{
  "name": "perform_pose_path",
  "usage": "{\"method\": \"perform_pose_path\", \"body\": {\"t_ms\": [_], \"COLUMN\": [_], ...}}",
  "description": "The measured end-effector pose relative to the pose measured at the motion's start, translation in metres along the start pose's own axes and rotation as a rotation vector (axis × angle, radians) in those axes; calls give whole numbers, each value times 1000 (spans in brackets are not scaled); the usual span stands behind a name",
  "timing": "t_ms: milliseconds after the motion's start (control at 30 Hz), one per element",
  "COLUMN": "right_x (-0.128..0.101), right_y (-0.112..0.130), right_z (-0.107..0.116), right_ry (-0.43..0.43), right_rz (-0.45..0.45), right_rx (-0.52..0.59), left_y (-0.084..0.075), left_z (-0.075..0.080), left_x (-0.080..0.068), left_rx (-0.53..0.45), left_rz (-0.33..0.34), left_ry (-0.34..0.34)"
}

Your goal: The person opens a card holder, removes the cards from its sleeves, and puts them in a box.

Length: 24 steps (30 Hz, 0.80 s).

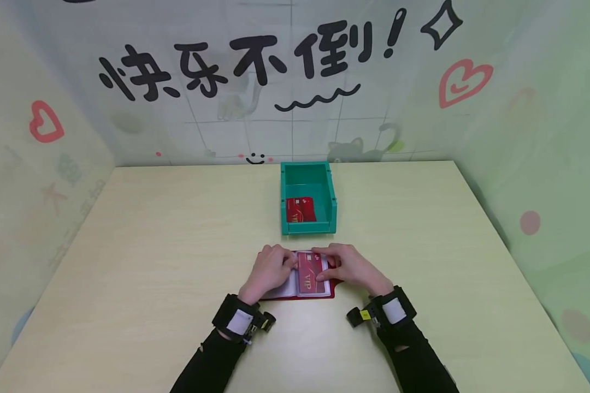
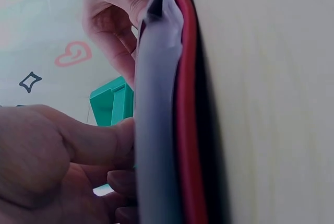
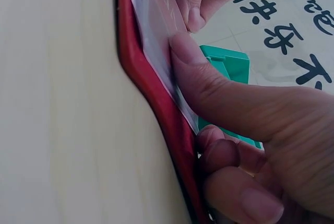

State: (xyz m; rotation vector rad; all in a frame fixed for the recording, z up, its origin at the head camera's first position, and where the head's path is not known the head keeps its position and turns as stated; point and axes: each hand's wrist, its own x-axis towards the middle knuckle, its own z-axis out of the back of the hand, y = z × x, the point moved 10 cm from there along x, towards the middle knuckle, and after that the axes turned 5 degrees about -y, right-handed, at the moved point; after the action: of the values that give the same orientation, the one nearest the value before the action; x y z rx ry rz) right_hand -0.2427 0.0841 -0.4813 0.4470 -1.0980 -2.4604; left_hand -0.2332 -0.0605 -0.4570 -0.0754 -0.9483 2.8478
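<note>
An open red card holder (image 1: 332,289) with clear plastic sleeves lies on the table in the head view. A red VIP card (image 1: 308,281) shows behind the clear film of its right-hand page. My left hand (image 1: 273,267) is bent over the holder's middle and pinches the sleeve page between thumb and fingers. On the right edge, my right hand (image 1: 346,266) grips the page, its thumb (image 3: 190,59) pressed on the clear sleeve (image 3: 156,41) and its index finger along the top. Both hands partly cover the pages.
Beyond the holder stands a teal open-topped bin (image 1: 308,228) with red cards (image 1: 301,210) lying inside at its near left. The pale wooden table (image 1: 152,262) spreads around it, bounded by a printed backdrop (image 1: 255,131) behind and at both sides.
</note>
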Motion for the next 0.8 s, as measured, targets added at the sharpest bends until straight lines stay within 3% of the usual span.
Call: {"method": "perform_pose_path", "body": {"t_ms": [367,800], "right_x": [0,-1], "right_y": [-2,-2], "right_z": [0,0], "right_ry": [2,5], "right_rz": [-16,-17], "right_rx": [-5,5], "left_y": [7,8], "left_z": [-3,-2], "left_x": [-1,-2], "left_rx": [-59,-83], "left_rz": [68,91], "left_ry": [52,80]}}
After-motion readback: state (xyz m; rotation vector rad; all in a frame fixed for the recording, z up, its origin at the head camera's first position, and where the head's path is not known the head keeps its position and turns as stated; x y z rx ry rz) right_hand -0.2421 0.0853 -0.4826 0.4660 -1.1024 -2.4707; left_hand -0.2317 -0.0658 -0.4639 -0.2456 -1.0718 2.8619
